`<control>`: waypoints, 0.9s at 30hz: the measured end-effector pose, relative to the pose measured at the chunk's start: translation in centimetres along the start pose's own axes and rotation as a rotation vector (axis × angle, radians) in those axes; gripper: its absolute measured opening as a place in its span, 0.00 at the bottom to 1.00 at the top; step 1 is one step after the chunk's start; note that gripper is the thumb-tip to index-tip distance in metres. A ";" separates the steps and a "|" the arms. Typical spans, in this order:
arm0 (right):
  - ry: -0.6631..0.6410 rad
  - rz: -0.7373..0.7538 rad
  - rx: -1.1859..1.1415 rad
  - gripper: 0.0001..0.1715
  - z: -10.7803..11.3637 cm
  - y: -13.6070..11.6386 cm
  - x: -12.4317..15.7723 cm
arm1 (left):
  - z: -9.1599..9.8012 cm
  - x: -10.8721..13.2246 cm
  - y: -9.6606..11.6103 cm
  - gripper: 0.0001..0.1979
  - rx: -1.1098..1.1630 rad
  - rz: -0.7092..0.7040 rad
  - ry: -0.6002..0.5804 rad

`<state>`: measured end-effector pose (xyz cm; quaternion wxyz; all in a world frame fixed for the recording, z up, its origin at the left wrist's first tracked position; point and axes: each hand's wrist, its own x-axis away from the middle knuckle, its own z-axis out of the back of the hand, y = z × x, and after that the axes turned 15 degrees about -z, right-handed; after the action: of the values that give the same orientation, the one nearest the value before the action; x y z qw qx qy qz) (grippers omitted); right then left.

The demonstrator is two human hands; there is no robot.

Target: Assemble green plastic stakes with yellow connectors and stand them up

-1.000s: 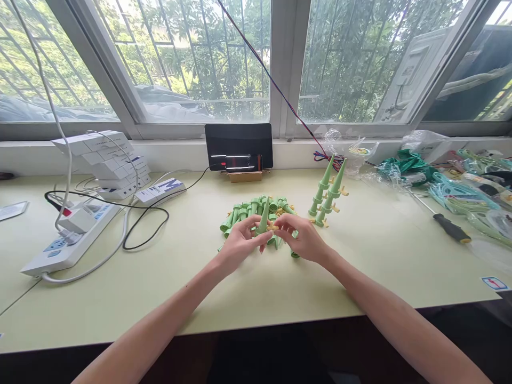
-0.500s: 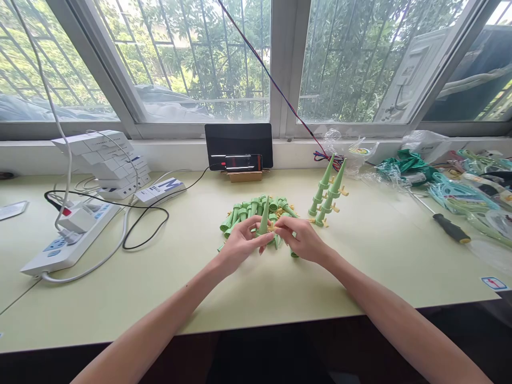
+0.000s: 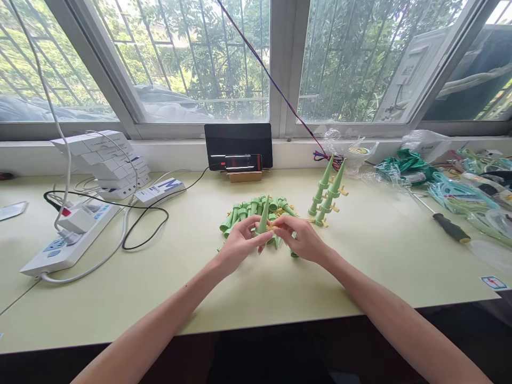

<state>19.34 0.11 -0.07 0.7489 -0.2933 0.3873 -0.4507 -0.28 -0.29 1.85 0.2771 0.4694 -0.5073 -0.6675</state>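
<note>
Between the fingers of my left hand (image 3: 242, 242) is a green plant watering spike (image 3: 263, 217), its pointed end up. My right hand (image 3: 299, 237) pinches a small yellow valve (image 3: 271, 227) against the side of that spike; my fingers partly hide where the two meet. Just behind both hands lies a pile of green spikes (image 3: 242, 212) with small yellow valves among them. To the right of the pile, two stacks of nested spikes (image 3: 328, 201) stand upright with yellow valves sticking out of their sides.
A tablet (image 3: 238, 140) and a phone (image 3: 244, 162) lean at the window. On the left are a power strip (image 3: 76, 242), cables and stacked white boxes (image 3: 106, 160). A screwdriver (image 3: 451, 228) and bagged items (image 3: 456, 192) lie to the right.
Both hands stay almost where they were, still holding the spike and the yellow valve together. Only a very slight shift of the spike and fingers shows.
</note>
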 end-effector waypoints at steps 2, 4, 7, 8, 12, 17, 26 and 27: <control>0.011 0.006 -0.025 0.09 -0.1 0.0 0.0 | 0.0 0.0 0.1 0.16 0.003 0.003 0.014; 0.023 0.014 -0.034 0.09 -0.1 0.0 0.0 | 0.0 0.0 0.1 0.15 0.012 0.003 0.018; 0.058 0.025 -0.037 0.08 -0.1 0.0 0.0 | 0.1 0.0 0.2 0.14 0.026 0.000 0.009; 0.066 0.029 -0.038 0.07 -0.1 0.0 0.0 | 0.1 0.0 0.2 0.14 0.028 -0.001 0.006; 0.072 0.034 -0.024 0.07 -0.1 -0.1 0.0 | 0.1 0.0 0.2 0.13 0.033 -0.006 -0.004; 0.058 0.045 0.007 0.08 -0.1 -0.2 0.0 | 0.1 0.1 0.1 0.13 0.044 -0.008 -0.010; 0.039 0.132 0.056 0.14 -0.1 -0.1 -0.1 | 0.0 0.1 0.2 0.14 0.032 -0.020 -0.022; 0.034 0.132 0.059 0.15 -0.1 -0.1 -0.1 | 0.0 0.1 0.2 0.14 0.032 -0.019 -0.021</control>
<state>19.23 0.20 -0.01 0.7786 -0.2370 0.4052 -0.4165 -0.36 -0.44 1.97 0.2579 0.4713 -0.5162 -0.6670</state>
